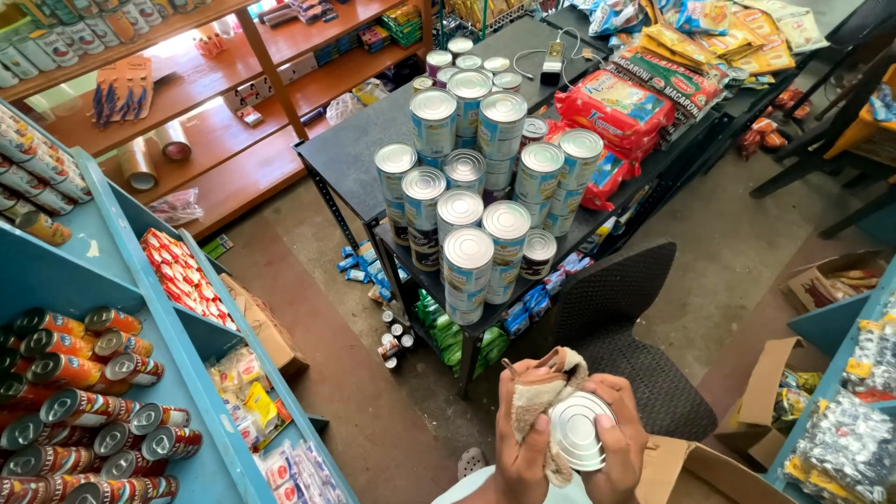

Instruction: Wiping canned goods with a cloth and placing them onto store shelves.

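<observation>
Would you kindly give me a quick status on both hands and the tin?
Left hand presses beige cloth against tin. Right hand grips silver tin, lid toward camera. Stacked tins on black table ahead, nothing between.

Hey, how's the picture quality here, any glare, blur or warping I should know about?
Head view: daylight is even and focus sharp; the can lid between the left hand and right hand shines bright, as do the stacked cans on the black table; the wide lens bends the blue shelves at the edges; the wooden shelves' top corner is washed out.
</observation>
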